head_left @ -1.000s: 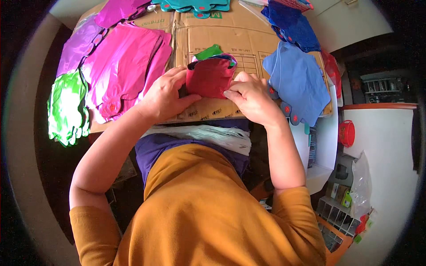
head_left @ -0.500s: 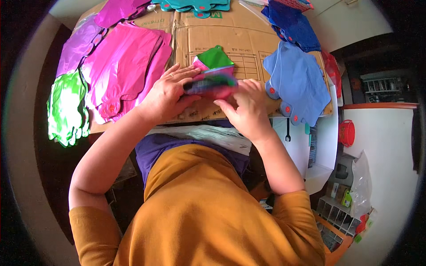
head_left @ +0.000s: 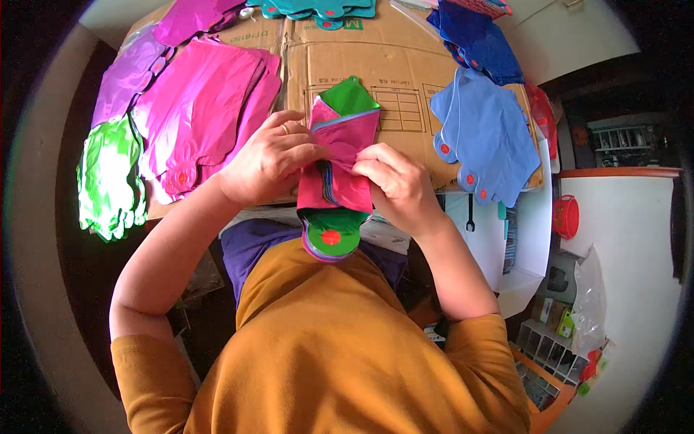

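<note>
Between my hands lies a folded stack of foil balloons (head_left: 336, 134), pink on top with a green pointed end at the far side. Its near end, a green rounded tab with a red dot, hangs over the cardboard's front edge toward me. My left hand (head_left: 271, 159) grips the left side with thumb and finger, and a ring shows on it. My right hand (head_left: 396, 179) pinches the right side near the middle fold. A dark slit with several layered edges shows just below the fingers.
Flat cardboard (head_left: 347, 61) covers the table. Magenta foil balloons (head_left: 202, 101), purple ones (head_left: 134, 72) and shiny green ones (head_left: 108, 177) lie left. Light blue ones (head_left: 488, 130) and dark blue ones (head_left: 481, 47) lie right, teal ones (head_left: 318, 9) at the far edge. A white box (head_left: 531, 239) stands beside the table.
The blurred bundle between my hands now lies stretched lengthwise, its tab end toward me. My left fingers, flat before, now pinch it; my right hand has come slightly down and inward.
</note>
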A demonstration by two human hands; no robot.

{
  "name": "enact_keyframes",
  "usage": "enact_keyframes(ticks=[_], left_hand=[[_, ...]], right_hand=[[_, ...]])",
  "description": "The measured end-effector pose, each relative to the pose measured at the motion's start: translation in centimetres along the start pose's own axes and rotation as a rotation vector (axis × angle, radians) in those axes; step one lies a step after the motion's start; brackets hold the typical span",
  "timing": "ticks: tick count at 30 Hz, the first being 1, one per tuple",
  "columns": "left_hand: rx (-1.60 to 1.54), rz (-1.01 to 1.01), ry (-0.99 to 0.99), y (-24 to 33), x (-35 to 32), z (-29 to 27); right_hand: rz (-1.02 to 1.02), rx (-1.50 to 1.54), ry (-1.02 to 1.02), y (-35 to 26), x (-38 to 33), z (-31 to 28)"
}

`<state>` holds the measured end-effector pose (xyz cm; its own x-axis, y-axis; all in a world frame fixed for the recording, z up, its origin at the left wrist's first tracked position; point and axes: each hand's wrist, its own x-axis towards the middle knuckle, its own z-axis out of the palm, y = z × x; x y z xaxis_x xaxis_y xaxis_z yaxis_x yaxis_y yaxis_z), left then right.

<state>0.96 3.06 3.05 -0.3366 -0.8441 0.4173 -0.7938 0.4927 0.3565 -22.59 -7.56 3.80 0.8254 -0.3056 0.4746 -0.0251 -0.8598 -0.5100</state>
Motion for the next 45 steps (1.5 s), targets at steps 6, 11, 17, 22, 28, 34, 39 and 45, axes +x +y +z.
enact_keyframes(ticks=[6, 11, 17, 22, 28, 34, 39, 45], left_hand=[[-0.042, 0.040, 0.083, -0.7, -0.3, 0.3], [-0.098, -0.129, 0.048, -1.3, -0.3, 0.5], [-0.174, -0.370, 0.094, 0.1, 0.5, 0.2], [-0.220, -0.617, 0.149, 1.4, 1.3, 1.0], [-0.250, -0.739, 0.283, 3.1, 1.6, 1.9], [-0.128, -0.682, 0.393, 3.3, 1.2, 3.5], [-0.113, -0.691, 0.390, 3.7, 1.3, 3.8], [-0.075, -0.635, 0.360, 3.9, 1.3, 4.1]], right_hand=[[0.080, 0.027, 0.047, 0.5, 0.1, 0.2], [0.368, 0.143, 0.038, -0.4, 0.6, 0.0], [0.626, 0.125, -0.049, -1.2, 1.6, -0.8], [0.575, 0.092, 0.179, -0.4, 1.9, 0.7], [0.565, -0.103, 0.260, -1.6, 1.6, 2.5], [0.350, -0.439, 0.310, -1.1, 1.2, 3.4], [0.257, -0.388, 0.285, 0.7, 1.2, 3.5], [0.276, -0.528, 0.223, 0.2, 1.4, 4.0]])
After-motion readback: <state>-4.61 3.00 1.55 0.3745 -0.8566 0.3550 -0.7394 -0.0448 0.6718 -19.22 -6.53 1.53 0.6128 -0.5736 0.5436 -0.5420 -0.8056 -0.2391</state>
